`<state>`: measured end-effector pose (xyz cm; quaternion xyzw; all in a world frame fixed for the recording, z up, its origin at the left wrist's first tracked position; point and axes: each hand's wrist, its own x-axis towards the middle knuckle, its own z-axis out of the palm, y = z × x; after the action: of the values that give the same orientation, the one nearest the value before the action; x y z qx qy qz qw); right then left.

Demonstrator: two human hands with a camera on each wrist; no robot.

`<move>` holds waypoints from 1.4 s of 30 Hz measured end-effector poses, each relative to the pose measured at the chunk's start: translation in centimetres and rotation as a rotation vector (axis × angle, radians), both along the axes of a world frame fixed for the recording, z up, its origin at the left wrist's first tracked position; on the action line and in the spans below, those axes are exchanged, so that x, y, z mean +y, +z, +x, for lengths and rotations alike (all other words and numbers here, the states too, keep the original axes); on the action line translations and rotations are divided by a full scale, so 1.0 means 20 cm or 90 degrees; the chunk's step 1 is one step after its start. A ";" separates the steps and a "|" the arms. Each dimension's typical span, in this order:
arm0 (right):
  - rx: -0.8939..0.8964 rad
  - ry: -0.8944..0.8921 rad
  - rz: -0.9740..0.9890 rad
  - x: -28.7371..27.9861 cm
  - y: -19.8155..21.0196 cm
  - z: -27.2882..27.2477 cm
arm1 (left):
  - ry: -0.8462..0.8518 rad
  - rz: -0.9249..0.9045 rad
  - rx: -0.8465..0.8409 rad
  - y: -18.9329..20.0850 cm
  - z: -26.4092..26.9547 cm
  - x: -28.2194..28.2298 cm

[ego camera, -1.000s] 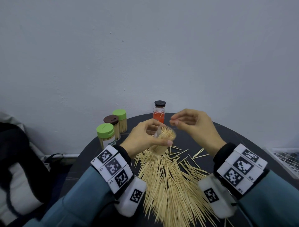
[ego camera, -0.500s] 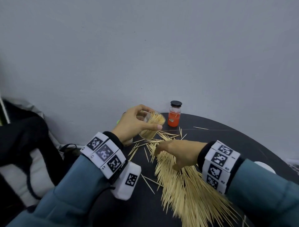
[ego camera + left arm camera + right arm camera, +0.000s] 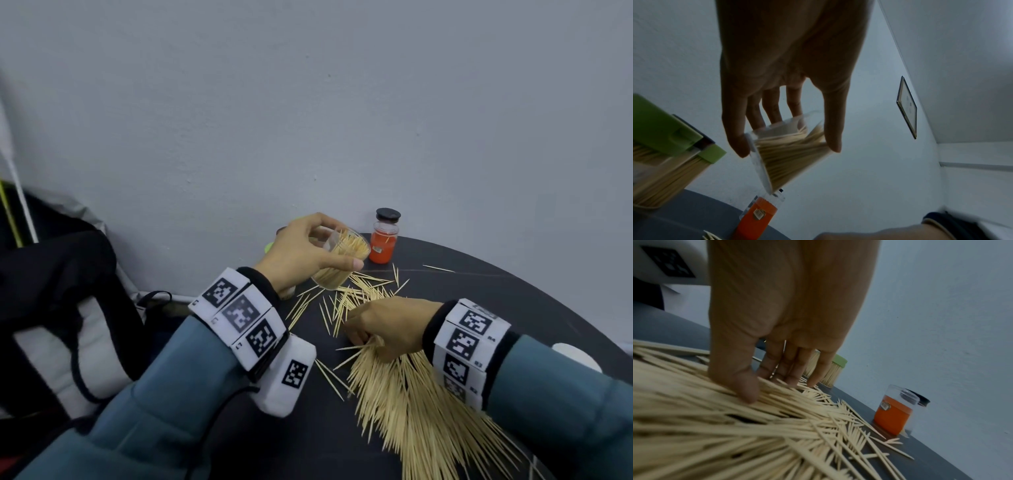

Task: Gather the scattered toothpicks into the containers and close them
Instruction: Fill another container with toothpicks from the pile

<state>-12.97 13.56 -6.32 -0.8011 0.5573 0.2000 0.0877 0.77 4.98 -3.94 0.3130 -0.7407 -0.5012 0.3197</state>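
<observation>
Dark table (image 3: 479,294): right hand (image 3: 387,325) now lower on toothpicks (image 3: 411,404), w/ fingers (image 3: 748,386) pressing.

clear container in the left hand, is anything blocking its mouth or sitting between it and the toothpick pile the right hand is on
Nothing visible does. The clear container, gripped by the left hand, has no lid on, and its tilted mouth shows only toothpicks inside. Between it and the toothpick pile under the right hand lie only loose toothpicks on the table.

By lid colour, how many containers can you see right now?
Green-lidded containers: 2
Dark-lidded container: 1
Black-lidded orange jar: 1
Lidless clear container, held in the left hand: 1
Total: 5
</observation>
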 end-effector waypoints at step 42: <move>-0.800 -0.498 -0.082 0.14 -0.03 -0.27 | 0.018 0.010 0.047 -0.02 -0.13 0.00</move>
<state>-18.28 16.42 -6.90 -0.5112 0.6570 -0.3752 0.4078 -1.80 5.01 -4.24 0.3071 -0.7202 -0.5134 0.3513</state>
